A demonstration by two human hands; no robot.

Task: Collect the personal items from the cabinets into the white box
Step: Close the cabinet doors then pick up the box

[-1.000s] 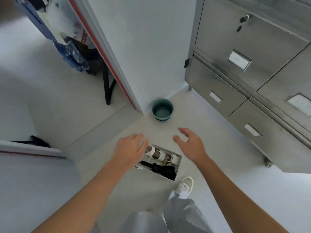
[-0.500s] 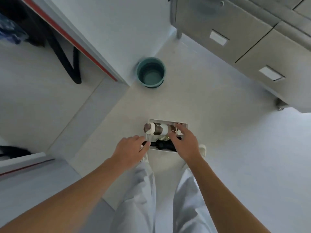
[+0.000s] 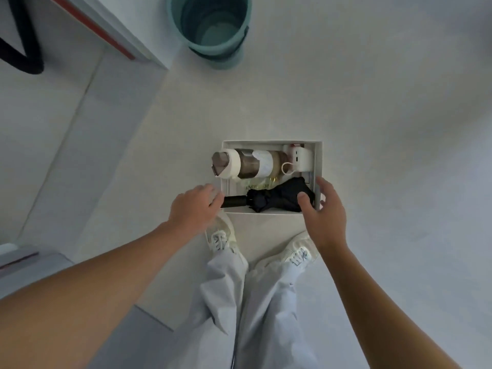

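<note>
Head view, looking straight down: white box sits on the floor between the two hands, just ahead of the person's white shoes

Right hand: spread wide, straddling the box's right wall at the near corner. Thumb is inside the box with its tip on the black umbrella; the fingers run outside the wall. Thumb sits a little short of the wall, so no clamp is visible

Left hand: at the box's left end, fingers bent down toward the wall beside the umbrella's handle. Fingertips are hidden, so cannot tell whether it grips or only touches

Box contents from the hands outward: umbrella lies along the near wall, handle poking toward the left hand. Beyond it a clear packet with gold print, partly covered. Along the far wall a brown bottle lies on its side, white cap sticking out past the left wall. A white charger with a looped cord is in the far right corner, beyond the right-hand fingers

Teal bucket stands well beyond the box, apart from both hands
</note>
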